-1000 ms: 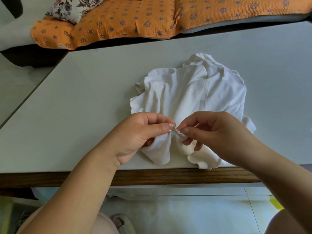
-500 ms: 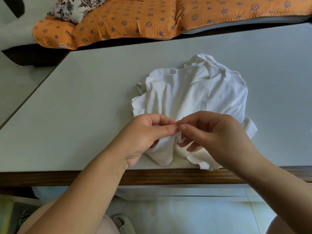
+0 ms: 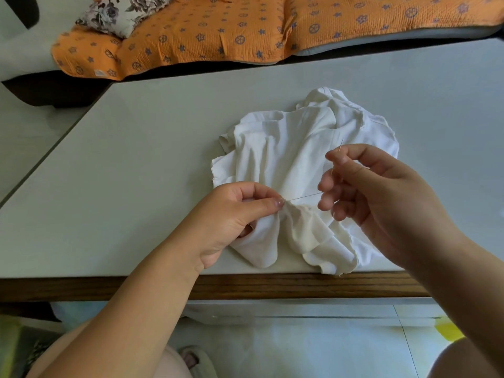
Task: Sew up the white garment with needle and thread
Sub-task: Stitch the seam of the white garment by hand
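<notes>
A crumpled white garment [image 3: 289,159] lies on the pale table [image 3: 136,173], its near folds hanging at the front edge. My left hand [image 3: 234,214] pinches a fold of the cloth between thumb and forefinger. My right hand [image 3: 373,192] is raised to the right of it and pinches a thin needle [image 3: 340,145], whose tip sticks up above the fingers. A fine thread [image 3: 302,197] runs taut from the pinched fold to my right hand.
The table's wooden front edge [image 3: 272,285] runs below the garment. Behind the table is a sofa with an orange patterned cover [image 3: 218,31] and a floral cushion [image 3: 120,12]. Tiled floor [image 3: 300,347] and my knees show beneath.
My right hand has drawn away from the left, up and to the right, pulling the needle out of the cloth and the thread taut. My left hand keeps its pinch on the fold.
</notes>
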